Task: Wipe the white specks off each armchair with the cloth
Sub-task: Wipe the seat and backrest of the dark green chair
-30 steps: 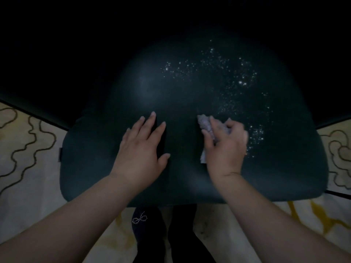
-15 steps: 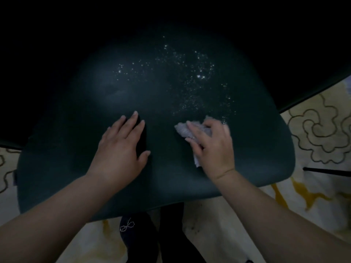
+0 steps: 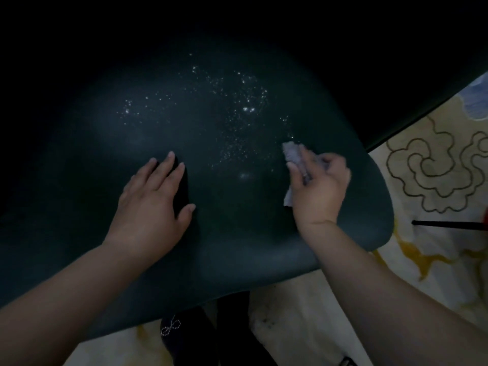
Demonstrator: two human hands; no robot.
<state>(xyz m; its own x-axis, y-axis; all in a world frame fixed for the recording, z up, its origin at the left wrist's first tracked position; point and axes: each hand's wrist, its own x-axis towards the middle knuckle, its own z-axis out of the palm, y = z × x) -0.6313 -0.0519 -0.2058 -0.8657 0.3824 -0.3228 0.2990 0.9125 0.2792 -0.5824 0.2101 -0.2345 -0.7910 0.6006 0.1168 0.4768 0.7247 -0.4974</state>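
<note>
A dark green armchair seat (image 3: 237, 233) fills the head view. White specks (image 3: 232, 107) are scattered over its middle and back right. My left hand (image 3: 150, 199) rests flat on the seat, fingers straight and spread, left of the specks. My right hand (image 3: 319, 186) grips a crumpled grey cloth (image 3: 293, 154) near the seat's right edge, just right of and below the speck patch. Part of the cloth sticks out above and below my fingers.
Pale patterned carpet (image 3: 435, 180) with dark swirl lines lies to the right and in front of the seat. A thin black rod (image 3: 449, 225) lies on it at the right. My dark trouser legs (image 3: 232, 334) stand below the seat's front edge. The chair's back is lost in darkness.
My right hand has slid the cloth rightward across the seat toward its right edge. The view has turned left, so the seat appears shifted left. My left hand stays flat on the seat.
</note>
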